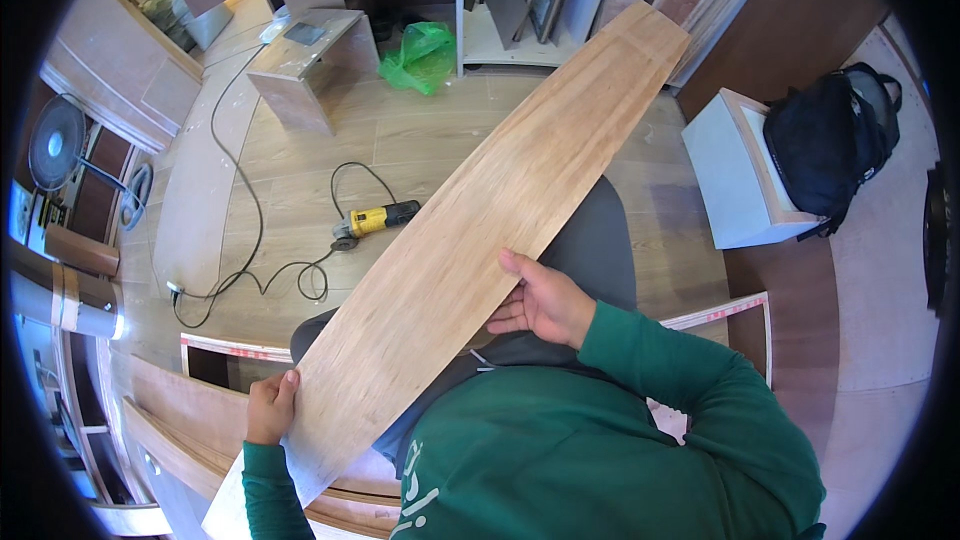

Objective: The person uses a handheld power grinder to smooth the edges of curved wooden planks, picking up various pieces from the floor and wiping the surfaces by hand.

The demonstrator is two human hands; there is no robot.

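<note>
A long, pale plywood board lies slantwise across my lap, from the lower left up to the far right. My left hand grips its left edge near the near end, thumb on top and fingers hidden beneath. At the right edge, about mid-length, my right hand holds the board with the thumb on its face and the fingers curled under. On the floor beyond the board's left side lies a yellow and black angle grinder, its cord trailing off to the left.
A small wooden stool and a green plastic bag are ahead. To the right, a black backpack rests on a white box. A fan stands far left. Wooden planks lie at the near left. The black power cord crosses the floor.
</note>
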